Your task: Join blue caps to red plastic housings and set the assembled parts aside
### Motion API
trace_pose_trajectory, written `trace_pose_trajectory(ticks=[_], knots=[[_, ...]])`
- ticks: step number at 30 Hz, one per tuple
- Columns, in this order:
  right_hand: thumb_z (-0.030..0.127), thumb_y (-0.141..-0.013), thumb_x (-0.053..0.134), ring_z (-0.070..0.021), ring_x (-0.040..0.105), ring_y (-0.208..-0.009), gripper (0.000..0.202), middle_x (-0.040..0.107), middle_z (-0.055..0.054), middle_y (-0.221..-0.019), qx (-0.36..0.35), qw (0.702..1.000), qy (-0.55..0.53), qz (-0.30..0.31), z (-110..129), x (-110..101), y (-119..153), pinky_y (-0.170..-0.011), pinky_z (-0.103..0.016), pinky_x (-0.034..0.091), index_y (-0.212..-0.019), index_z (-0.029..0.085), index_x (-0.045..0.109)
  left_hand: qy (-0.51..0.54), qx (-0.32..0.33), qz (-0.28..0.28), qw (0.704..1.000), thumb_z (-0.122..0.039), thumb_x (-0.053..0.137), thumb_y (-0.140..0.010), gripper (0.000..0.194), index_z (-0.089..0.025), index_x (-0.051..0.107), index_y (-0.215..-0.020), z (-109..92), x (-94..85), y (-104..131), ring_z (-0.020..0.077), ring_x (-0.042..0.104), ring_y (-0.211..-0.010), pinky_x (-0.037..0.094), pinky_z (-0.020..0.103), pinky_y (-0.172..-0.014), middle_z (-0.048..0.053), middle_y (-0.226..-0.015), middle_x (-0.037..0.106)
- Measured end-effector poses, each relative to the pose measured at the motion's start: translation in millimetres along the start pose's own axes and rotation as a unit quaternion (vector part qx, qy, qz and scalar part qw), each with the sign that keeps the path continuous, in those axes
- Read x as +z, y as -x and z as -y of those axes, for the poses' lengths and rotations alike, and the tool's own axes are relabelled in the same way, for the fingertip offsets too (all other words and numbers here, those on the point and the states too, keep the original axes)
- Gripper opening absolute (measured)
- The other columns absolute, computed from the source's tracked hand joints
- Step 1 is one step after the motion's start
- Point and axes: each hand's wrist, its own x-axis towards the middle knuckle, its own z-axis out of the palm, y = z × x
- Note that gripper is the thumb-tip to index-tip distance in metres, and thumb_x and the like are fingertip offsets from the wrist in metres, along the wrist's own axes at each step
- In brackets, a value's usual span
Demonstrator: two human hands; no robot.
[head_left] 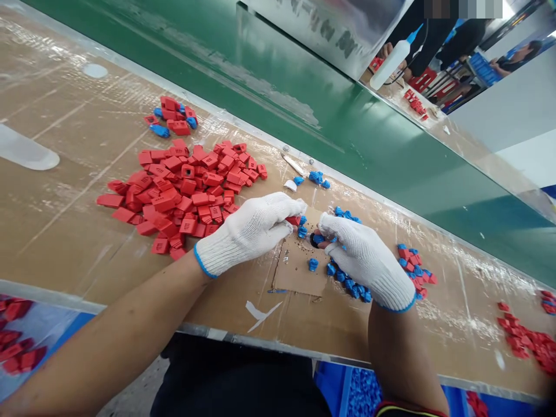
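My left hand (256, 226), in a white knit glove with a blue cuff, is closed with its fingertips on a small red plastic block (293, 220). My right hand (362, 252), gloved the same way, pinches a small blue plastic piece (319, 238) with a dark round end. The two hands face each other, a short gap apart, over a cardboard sheet (299, 281). Loose blue pieces (313, 264) lie on the sheet, and several more (354, 286) sit beside and below my right hand.
A large heap of red blocks (186, 191) lies left on the brown-covered table (78, 231). Small piles of mixed red and blue parts (414, 266) stand at both sides. Behind is a green panel (208, 81). Bins of blue parts (364, 391) sit below the front edge.
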Motion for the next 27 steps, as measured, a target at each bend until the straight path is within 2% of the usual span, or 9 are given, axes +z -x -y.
trace_pose_trajectory(ticks=[4,7,10,13,16,19,22,24,27], knots=[[0.007,-0.092,0.053,-0.0209,0.074,-0.079,0.028,0.077,-0.004,-0.09,0.005,0.999,0.041,0.009,3.7,-6.5,-1.1,-0.068,-0.031,0.052,-0.109,0.023,0.067,0.006,-0.002,-0.011,1.0,-0.002,0.061,-0.093,0.032,-0.015,0.075,-0.12,-1.8,-0.8,-0.3,0.0183,0.076,-0.101,0.062,0.029,-0.096,0.005,-0.11,0.08],[0.01,-0.094,0.056,-0.0196,0.069,-0.072,0.018,0.074,-0.003,-0.085,0.014,0.997,0.08,0.004,4.8,-11.1,-0.6,-0.065,-0.031,0.048,-0.103,0.023,0.064,0.023,-0.032,-0.012,0.999,-0.003,0.064,-0.091,0.036,-0.014,0.074,-0.124,-3.8,-0.5,0.0,0.0174,0.077,-0.098,0.062,0.028,-0.096,0.005,-0.111,0.081],[0.009,-0.093,0.054,-0.0206,0.07,-0.074,0.02,0.074,-0.004,-0.087,-0.002,0.996,0.086,0.023,2.9,-13.6,0.2,-0.065,-0.032,0.049,-0.104,0.023,0.063,0.037,-0.075,-0.005,0.997,-0.007,0.067,-0.089,0.034,-0.015,0.076,-0.122,-4.7,-0.5,0.3,0.0175,0.077,-0.093,0.063,0.028,-0.093,0.005,-0.108,0.082],[0.006,-0.09,0.055,-0.0216,0.075,-0.079,0.026,0.076,-0.004,-0.092,0.019,0.998,0.049,0.028,-1.7,-15.9,5.2,-0.067,-0.033,0.054,-0.107,0.024,0.063,0.059,-0.104,-0.002,0.993,-0.009,0.067,-0.087,0.028,-0.016,0.077,-0.112,-6.3,-1.7,-0.2,0.0168,0.076,-0.089,0.062,0.028,-0.087,0.003,-0.103,0.082],[0.006,-0.09,0.06,-0.0215,0.081,-0.09,0.03,0.078,-0.002,-0.103,0.058,0.997,-0.046,-0.036,-3.9,-17.8,12.7,-0.072,-0.033,0.061,-0.111,0.027,0.061,0.104,-0.139,-0.002,0.985,-0.011,0.067,-0.085,0.018,-0.016,0.076,-0.101,-11.2,-3.2,-1.3,0.0165,0.074,-0.087,0.062,0.03,-0.087,0.003,-0.098,0.08],[0.01,-0.093,0.071,-0.0223,0.083,-0.099,0.026,0.078,-0.001,-0.108,0.073,0.976,-0.122,-0.164,3.0,-14.9,13.9,-0.078,-0.034,0.065,-0.109,0.028,0.06,0.183,-0.185,0.018,0.965,-0.013,0.066,-0.083,0.012,-0.015,0.073,-0.092,-18.2,-3.3,-1.9,0.0184,0.073,-0.09,0.061,0.034,-0.088,0.005,-0.098,0.079],[0.01,-0.091,0.076,-0.0216,0.084,-0.098,0.027,0.079,0.001,-0.104,0.062,0.947,-0.166,-0.267,16.0,-6.3,6.1,-0.078,-0.035,0.067,-0.102,0.028,0.059,0.248,-0.213,0.031,0.945,-0.017,0.067,-0.084,0.012,-0.015,0.072,-0.095,-23.6,-2.9,-1.4,0.0186,0.071,-0.089,0.06,0.034,-0.084,0.007,-0.101,0.077],[0.009,-0.091,0.075,-0.0203,0.083,-0.094,0.028,0.08,0.002,-0.101,0.049,0.935,-0.186,-0.298,23.0,0.5,-0.3,-0.075,-0.033,0.067,-0.098,0.028,0.057,0.284,-0.209,0.037,0.935,-0.021,0.067,-0.089,0.012,-0.015,0.07,-0.098,-25.0,-3.1,-0.8,0.0166,0.067,-0.083,0.058,0.033,-0.079,0.007,-0.099,0.074],[0.008,-0.092,0.074,-0.0192,0.082,-0.091,0.028,0.083,0.002,-0.102,0.04,0.929,-0.192,-0.314,28.1,8.8,-6.7,-0.074,-0.034,0.067,-0.095,0.029,0.055,0.322,-0.162,0.059,0.931,-0.029,0.06,-0.101,0.014,-0.016,0.064,-0.097,-24.5,-3.9,0.5,0.0143,0.061,-0.077,0.054,0.03,-0.074,0.005,-0.091,0.068]])
